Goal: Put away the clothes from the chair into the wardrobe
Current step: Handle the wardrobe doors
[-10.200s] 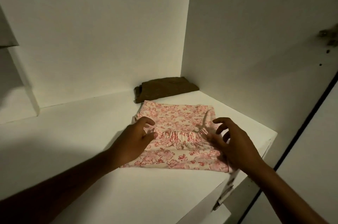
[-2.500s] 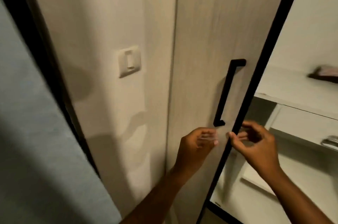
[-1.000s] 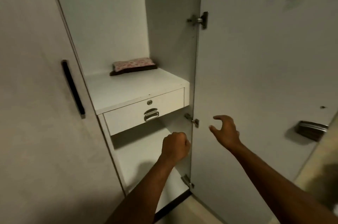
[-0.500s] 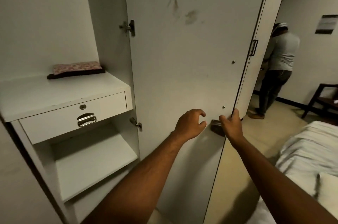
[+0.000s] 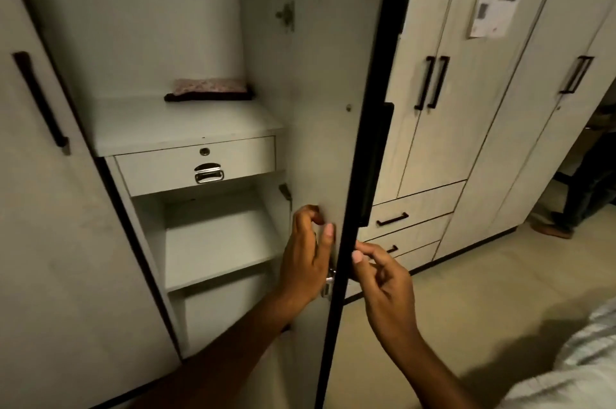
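Observation:
The wardrobe's right door [image 5: 316, 141] is seen nearly edge-on, its black edge [image 5: 360, 175] running down the middle of the view. My left hand [image 5: 306, 258] rests on the door's inner face, fingers curled, over a metal lock latch [image 5: 328, 282]. My right hand [image 5: 383, 278] is on the outer side, thumb and fingertips pinched at the black edge. Inside, a folded pink floral garment [image 5: 210, 85] lies on a dark folded garment [image 5: 208, 97] at the back right of the white shelf [image 5: 160, 128].
Under the shelf sit a drawer with a metal handle [image 5: 208, 173] and lower shelves [image 5: 216, 242]. The left door with a black handle [image 5: 40, 98] is closed. More wardrobes [image 5: 466, 108] stand at the right, a bed sheet [image 5: 566, 368] at lower right, a person's legs [image 5: 586, 181] at far right.
The door has swung from wide open to nearly edge-on toward me. My left hand has moved onto its inner face by the latch; my right hand stays at the edge.

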`<act>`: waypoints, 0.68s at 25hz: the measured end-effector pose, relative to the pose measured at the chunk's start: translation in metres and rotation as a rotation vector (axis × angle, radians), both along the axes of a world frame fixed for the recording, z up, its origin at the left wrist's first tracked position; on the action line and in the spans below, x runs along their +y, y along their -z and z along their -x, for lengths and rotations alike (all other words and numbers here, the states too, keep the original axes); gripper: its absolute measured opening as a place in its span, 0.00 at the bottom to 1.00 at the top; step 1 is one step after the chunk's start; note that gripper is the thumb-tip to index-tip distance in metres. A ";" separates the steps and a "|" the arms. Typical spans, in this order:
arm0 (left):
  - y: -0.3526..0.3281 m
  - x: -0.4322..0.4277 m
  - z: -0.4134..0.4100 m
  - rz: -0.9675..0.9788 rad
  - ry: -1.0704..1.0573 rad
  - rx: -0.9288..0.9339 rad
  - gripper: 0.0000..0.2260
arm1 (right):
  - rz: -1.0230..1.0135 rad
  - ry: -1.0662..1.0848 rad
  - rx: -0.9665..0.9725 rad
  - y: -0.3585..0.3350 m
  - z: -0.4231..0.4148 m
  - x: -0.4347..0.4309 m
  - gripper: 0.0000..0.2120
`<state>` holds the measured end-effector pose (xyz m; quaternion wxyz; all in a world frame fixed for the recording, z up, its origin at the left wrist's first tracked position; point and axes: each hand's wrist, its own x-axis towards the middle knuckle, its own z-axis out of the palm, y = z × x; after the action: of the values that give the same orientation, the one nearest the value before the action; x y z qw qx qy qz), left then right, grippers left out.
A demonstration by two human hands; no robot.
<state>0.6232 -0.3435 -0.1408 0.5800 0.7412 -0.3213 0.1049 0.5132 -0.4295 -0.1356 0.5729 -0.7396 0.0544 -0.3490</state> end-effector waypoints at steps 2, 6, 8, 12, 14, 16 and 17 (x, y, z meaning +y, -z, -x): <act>-0.003 0.048 -0.008 0.068 -0.003 0.140 0.09 | 0.035 -0.170 0.038 0.001 -0.018 0.037 0.15; 0.008 0.146 -0.036 0.216 -0.206 0.133 0.15 | 0.320 -0.442 0.238 0.000 -0.064 0.115 0.26; 0.027 0.188 -0.058 0.146 -0.369 0.114 0.23 | 0.501 -0.554 0.303 -0.006 -0.097 0.156 0.30; 0.041 0.256 -0.124 -0.136 -0.591 0.035 0.23 | 0.672 -0.714 0.314 -0.019 -0.192 0.219 0.34; 0.027 0.278 -0.159 -0.289 -0.658 -0.005 0.23 | 0.611 -0.586 0.268 -0.025 -0.232 0.238 0.30; 0.009 0.295 -0.195 -0.422 -0.743 -0.030 0.26 | 0.400 -0.299 0.079 -0.029 -0.271 0.251 0.27; 0.001 0.302 -0.210 -0.452 -0.773 -0.006 0.32 | 0.356 -0.184 0.015 -0.032 -0.290 0.256 0.31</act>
<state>0.8332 -0.0419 -0.1414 0.3208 0.9146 -0.0371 0.2434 0.8032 -0.1740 -0.1033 0.4623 -0.8336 -0.0716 -0.2938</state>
